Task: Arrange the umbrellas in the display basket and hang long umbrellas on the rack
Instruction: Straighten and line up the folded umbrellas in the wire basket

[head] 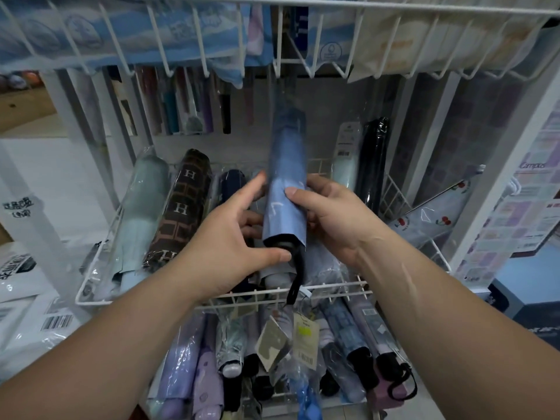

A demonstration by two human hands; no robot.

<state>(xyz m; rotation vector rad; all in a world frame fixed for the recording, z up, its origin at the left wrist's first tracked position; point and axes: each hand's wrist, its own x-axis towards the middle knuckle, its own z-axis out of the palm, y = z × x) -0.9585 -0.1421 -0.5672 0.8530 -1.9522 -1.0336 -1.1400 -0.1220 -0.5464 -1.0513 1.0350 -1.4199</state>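
Blue umbrella: folded, in a clear sleeve, held at centre frame. It runs from 12 o'clock down to 6 o'clock, with the black handle end lowest, and is raised above the middle basket.
Wrist strap: black loop hanging from the handle end, reaching down over the basket's front rim.
Left hand: at 9 o'clock of the blue umbrella. The thumb presses on the black handle end and the fingers curl round behind the lower part.
Right hand: at 3 o'clock of it. The thumb lies across the front of the sleeve and the fingers wrap round the back.
Middle basket: white wire, with folded umbrellas lying side by side in it.
Brown umbrella: letter H pattern, at 9 o'clock of the hands, lying in the basket.
Pale green umbrella: touching the brown one's outer side.
Black umbrella: standing at 2 o'clock against the basket's back.
Cherry-print umbrella: at 3 o'clock, outside the basket's right side.
Lower basket: at 6 o'clock, packed with sleeved purple, blue and black-handled umbrellas.
Long umbrellas: hanging in a row at 11 o'clock, behind the baskets.
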